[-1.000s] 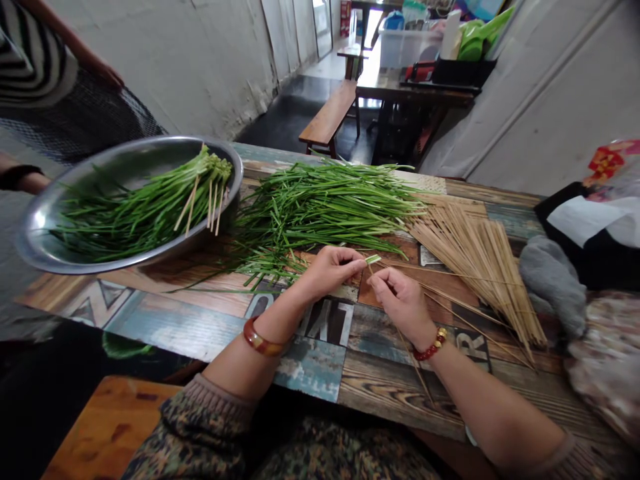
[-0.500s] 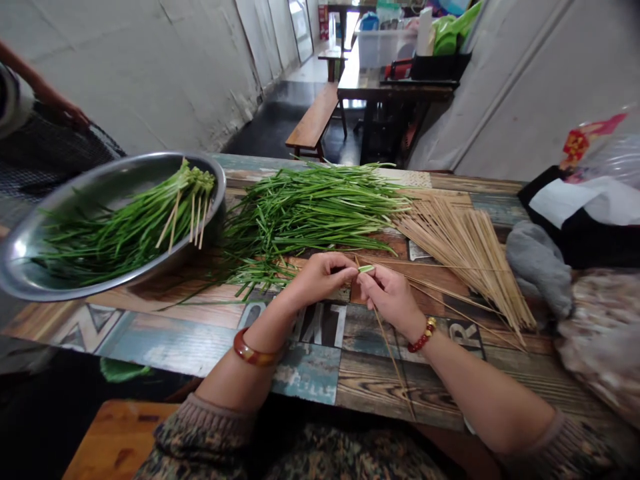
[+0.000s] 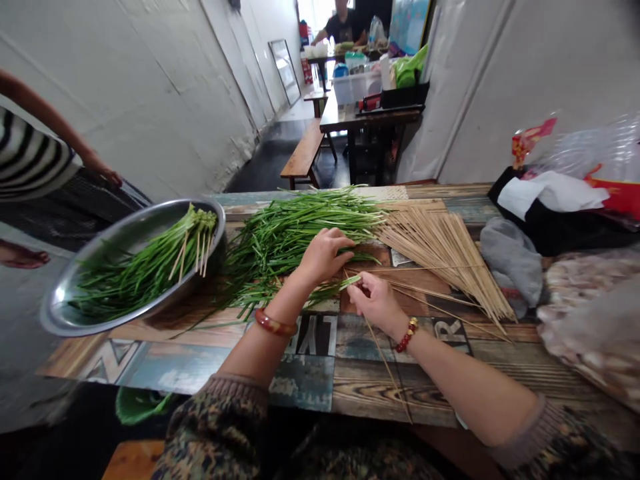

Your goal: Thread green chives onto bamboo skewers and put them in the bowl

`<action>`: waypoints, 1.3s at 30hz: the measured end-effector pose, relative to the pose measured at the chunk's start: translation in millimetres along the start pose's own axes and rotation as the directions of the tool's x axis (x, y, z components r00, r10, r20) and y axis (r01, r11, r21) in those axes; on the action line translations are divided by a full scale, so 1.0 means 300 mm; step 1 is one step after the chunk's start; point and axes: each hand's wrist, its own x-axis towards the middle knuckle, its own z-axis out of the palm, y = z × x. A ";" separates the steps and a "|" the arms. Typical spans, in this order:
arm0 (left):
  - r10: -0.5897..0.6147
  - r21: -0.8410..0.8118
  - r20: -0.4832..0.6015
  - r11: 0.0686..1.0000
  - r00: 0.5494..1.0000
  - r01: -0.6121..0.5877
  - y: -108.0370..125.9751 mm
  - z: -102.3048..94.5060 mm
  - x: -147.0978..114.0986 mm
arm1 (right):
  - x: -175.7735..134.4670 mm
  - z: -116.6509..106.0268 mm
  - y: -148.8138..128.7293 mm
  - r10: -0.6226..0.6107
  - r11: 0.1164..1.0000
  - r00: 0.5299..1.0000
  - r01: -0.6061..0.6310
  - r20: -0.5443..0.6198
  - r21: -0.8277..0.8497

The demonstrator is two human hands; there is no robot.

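The left hand (image 3: 326, 256), its grip spread, is nearer the heaped garlic chives (image 3: 295, 223), just beyond it; they lie crosswise on the counter (image 3: 370, 393), pale ends rightward. The right hand (image 3: 379, 304) pinches a bamboo skewer (image 3: 384, 361) and chive stems (image 3: 351, 282).

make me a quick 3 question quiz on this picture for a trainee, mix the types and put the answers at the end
1. Multiple choice: besides green stalks, what does the right hand hold?
a) a clear plastic bag
b) a thin stick
c) a piece of grey netting

2. True or false: the metal bowl is left of the pile of loose greens in the picture.

3. Fill in: the bracelet on the right wrist has ____ and gold beads.

Key: 1. b; 2. true; 3. red
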 end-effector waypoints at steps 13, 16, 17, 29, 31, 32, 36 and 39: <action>0.091 -0.051 0.070 0.995 0.993 -0.088 -0.006 0.053 0.043 | 0.008 0.007 -0.001 -0.044 0.998 0.997 0.047 -0.057 0.052; 0.151 -0.013 0.145 0.988 0.978 -0.151 0.005 0.066 0.045 | -0.001 0.006 -0.009 -0.053 0.997 0.997 0.055 -0.048 0.049; 0.169 0.005 0.173 0.985 0.970 -0.173 0.008 0.074 0.049 | -0.004 0.005 -0.012 -0.057 0.997 0.997 0.059 -0.045 0.046; -0.262 -0.489 0.071 0.832 0.963 0.262 0.001 0.000 -0.066 | -0.011 0.001 -0.011 -0.061 0.998 0.997 0.062 -0.056 0.016; -0.366 -0.616 0.143 0.694 0.920 0.372 0.013 -0.013 -0.116 | -0.012 -0.001 -0.014 -0.065 0.998 0.996 0.066 -0.054 0.007; -0.400 -0.661 0.172 0.631 0.900 0.406 0.020 -0.014 -0.138 | -0.013 -0.002 -0.014 -0.066 0.998 0.996 0.066 -0.054 -0.002; -0.471 -0.773 0.217 0.452 0.855 0.445 0.047 0.001 -0.188 | -0.019 -0.007 -0.013 -0.067 0.997 0.997 0.065 -0.039 -0.048; -0.476 -0.830 0.255 0.338 0.842 0.443 0.057 0.007 -0.193 | -0.017 -0.010 -0.016 -0.074 0.994 0.997 0.074 -0.004 -0.086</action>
